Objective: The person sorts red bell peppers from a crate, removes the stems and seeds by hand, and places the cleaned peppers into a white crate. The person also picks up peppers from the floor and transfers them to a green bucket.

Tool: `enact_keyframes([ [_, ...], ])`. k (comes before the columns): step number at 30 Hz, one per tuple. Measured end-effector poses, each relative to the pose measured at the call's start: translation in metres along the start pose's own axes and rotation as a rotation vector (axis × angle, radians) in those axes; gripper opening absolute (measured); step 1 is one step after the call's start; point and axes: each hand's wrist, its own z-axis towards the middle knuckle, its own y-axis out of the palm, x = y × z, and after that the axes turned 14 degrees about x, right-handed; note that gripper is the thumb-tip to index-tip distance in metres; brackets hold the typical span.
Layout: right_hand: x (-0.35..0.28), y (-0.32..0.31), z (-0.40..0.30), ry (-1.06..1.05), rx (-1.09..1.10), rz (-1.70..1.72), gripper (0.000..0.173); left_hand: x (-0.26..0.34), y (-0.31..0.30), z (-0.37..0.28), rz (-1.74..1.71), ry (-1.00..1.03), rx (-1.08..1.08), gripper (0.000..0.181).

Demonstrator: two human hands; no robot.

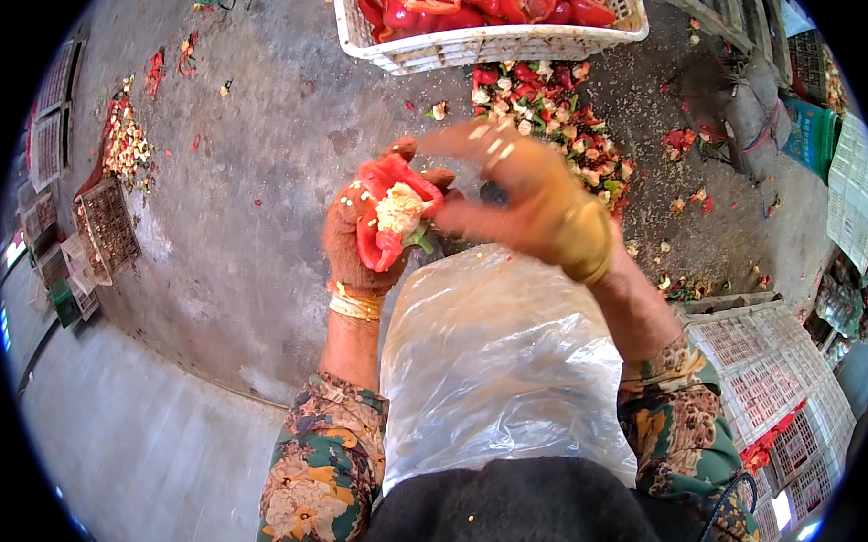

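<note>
My left hand (358,229), in a stained orange-brown glove, holds a red bell pepper (382,248) that is split open. Its pale core, covered in seeds (400,207), and a green stem stub face up toward me. Just to the right of the pepper, my right hand (526,202) is blurred by motion. Its glove is orange with a yellow cuff, and loose seeds cling to the fingers. Thumb and fingers are spread apart with nothing visible between them. Under both hands, a clear plastic sheet (503,352) covers my lap.
Ahead stands a white plastic crate (485,47) of red peppers. A heap of pepper cores and scraps (554,117) lies on the concrete floor (258,164) beside it. Stacked crates (767,376) stand at right. Another scrap pile (125,145) and a tilted crate (107,231) are at left.
</note>
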Motion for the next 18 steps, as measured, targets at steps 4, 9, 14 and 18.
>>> enact_keyframes([
  [4,0.009,0.037,-0.018,-0.191,-0.125,-0.146,0.082,-0.007,-0.001,-0.005,-0.064,-0.06,0.135,0.062],
  [9,0.007,0.037,-0.023,-0.182,-0.16,-0.166,0.095,-0.035,-0.026,-0.008,0.127,0.051,0.28,0.053],
  [14,0.029,0.05,-0.036,-0.371,-0.16,-0.183,0.074,-0.043,-0.026,-0.018,0.45,0.117,0.111,0.045],
  [18,0.026,0.05,-0.034,-0.355,-0.165,-0.134,0.06,-0.039,-0.014,-0.024,0.679,0.23,0.188,0.051],
])
